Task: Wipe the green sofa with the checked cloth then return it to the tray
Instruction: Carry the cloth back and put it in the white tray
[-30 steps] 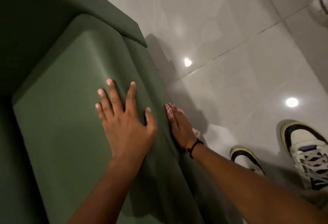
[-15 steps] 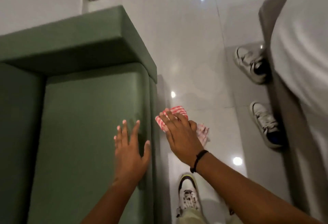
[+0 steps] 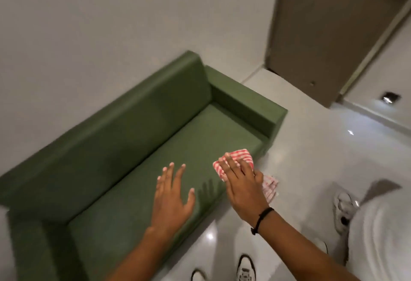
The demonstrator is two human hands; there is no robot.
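Pressing down on the red-and-white checked cloth (image 3: pixel 239 160), my right hand (image 3: pixel 241 186) lies flat over it at the front edge of the green sofa (image 3: pixel 138 138), near the seat's right end. I see the fingers (image 3: pixel 226 167) laid straight and close together across the fabric, pinning it rather than curling round it; the thumb side is partly hidden, so I cannot tell whether anything is pinched underneath. One bunched part of the cloth shows ahead of the fingertips on the seat, and another loose part hangs off past the front edge on the right, over the pale tiled floor (image 3: pixel 311 151). A dark cord bracelet (image 3: pixel 261 219) circles that wrist. My left hand (image 3: pixel 172 194) holds nothing: it is spread wide, fingers fanned and thumb out, over the seat cushion just left of the cloth, and its faint shadow falls on the cushion between the two hands. Whether the palm touches the seat I cannot tell. The sofa stands against a plain light wall (image 3: pixel 111 24), its right armrest at the far end. A brown door (image 3: pixel 322 24) is far right. White shoes (image 3: pixel 245 267) show at the near edge, and another white shoe (image 3: pixel 343 205) sits on the floor to the right.
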